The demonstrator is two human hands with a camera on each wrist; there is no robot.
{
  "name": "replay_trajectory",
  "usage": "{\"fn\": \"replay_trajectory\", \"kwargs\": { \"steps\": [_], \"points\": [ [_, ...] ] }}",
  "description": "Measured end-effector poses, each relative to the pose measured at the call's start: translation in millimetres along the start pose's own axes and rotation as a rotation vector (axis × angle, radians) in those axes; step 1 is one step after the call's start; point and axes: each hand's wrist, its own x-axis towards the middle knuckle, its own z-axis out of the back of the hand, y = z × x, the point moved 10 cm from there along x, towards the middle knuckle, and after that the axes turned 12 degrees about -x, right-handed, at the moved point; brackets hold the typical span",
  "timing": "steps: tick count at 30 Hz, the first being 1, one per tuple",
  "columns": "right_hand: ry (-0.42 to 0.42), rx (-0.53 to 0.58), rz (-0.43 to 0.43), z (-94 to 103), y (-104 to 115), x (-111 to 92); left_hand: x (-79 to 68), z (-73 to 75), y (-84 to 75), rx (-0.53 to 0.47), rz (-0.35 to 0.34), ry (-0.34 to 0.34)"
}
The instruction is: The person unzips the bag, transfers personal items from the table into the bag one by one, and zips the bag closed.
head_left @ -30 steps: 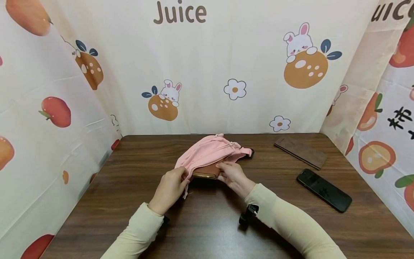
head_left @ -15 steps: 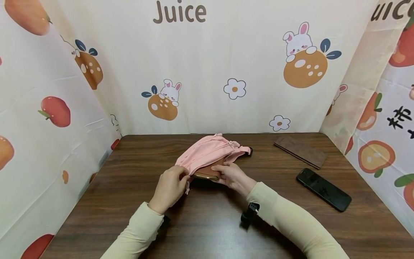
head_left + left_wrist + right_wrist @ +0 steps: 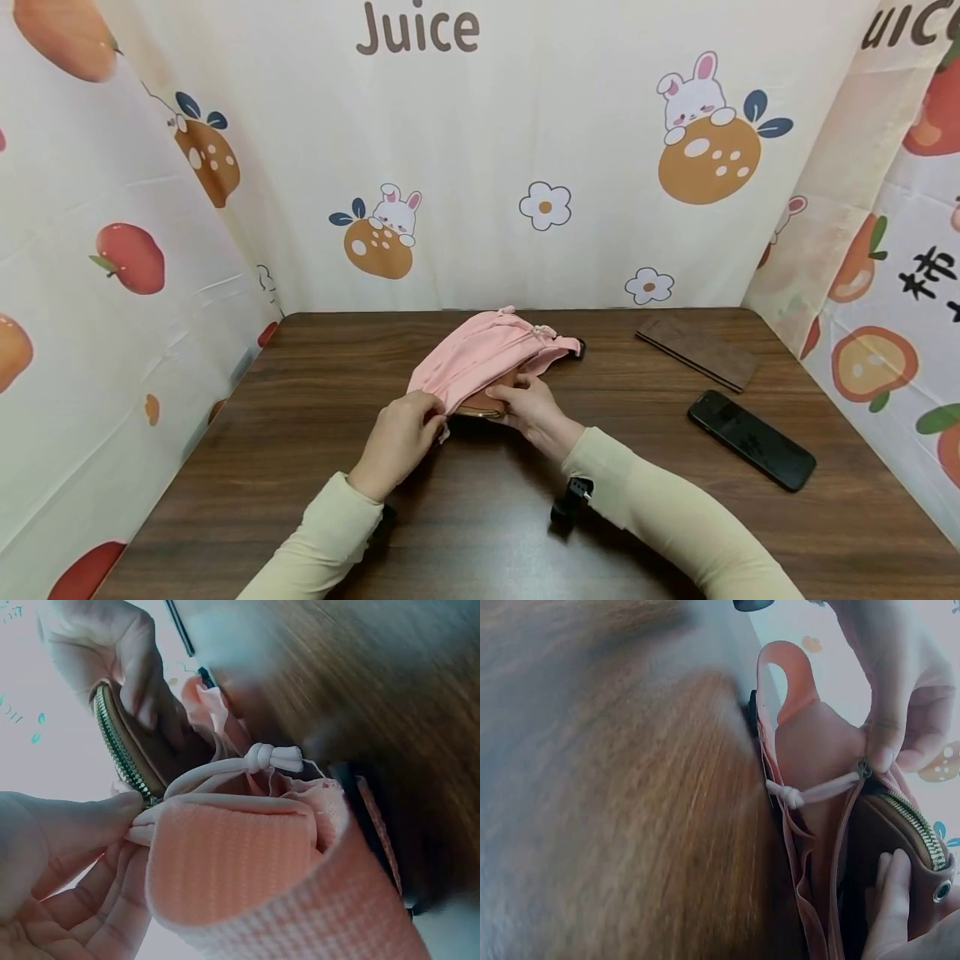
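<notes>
A pink waist bag (image 3: 468, 358) lies on the table with its zipped opening facing me. My left hand (image 3: 399, 442) pinches the left end of that opening, beside a knotted zipper cord (image 3: 264, 759). Part of a brown zip wallet (image 3: 486, 402) sticks out of the mouth of the bag; the rest is hidden inside. Its gold zipper (image 3: 120, 750) runs along the outer edge in the left wrist view. Gripping the wallet's right side is my right hand (image 3: 536, 414), thumb on top. In the right wrist view, its fingers (image 3: 892, 896) lie against the brown leather.
At the back right lies a flat dark brown long wallet (image 3: 697, 352). A black phone (image 3: 750, 440) is nearer, to the right of my right hand. The bag's strap end with a black buckle (image 3: 577, 350) points right. A printed curtain (image 3: 480, 142) stands behind the table (image 3: 337, 358).
The brown zip wallet sits deeper in the bag, with less of it showing. My right hand has shifted slightly left with it. My left hand has moved slightly right, still holding the bag's edge.
</notes>
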Motion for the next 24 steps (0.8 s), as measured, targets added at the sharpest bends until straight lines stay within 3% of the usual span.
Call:
{"fn": "replay_trajectory", "kwargs": {
  "steps": [9,18,21,24],
  "points": [
    [0.008,-0.015,-0.007,-8.3,-3.1,-0.7,0.5,-2.6,-0.3,-0.059,0.017,0.004],
    [0.254,-0.086,-0.156,-17.8,-14.0,-4.1,1.2,-0.2,4.6,-0.098,0.074,-0.007],
    [0.314,-0.107,-0.158,-19.9,-14.0,-6.8,1.2,0.1,4.6,-0.085,0.069,-0.005],
    [0.305,-0.087,-0.126,-20.2,-11.0,-9.2,0.7,0.2,4.6,-0.071,0.063,0.001]
  ]
}}
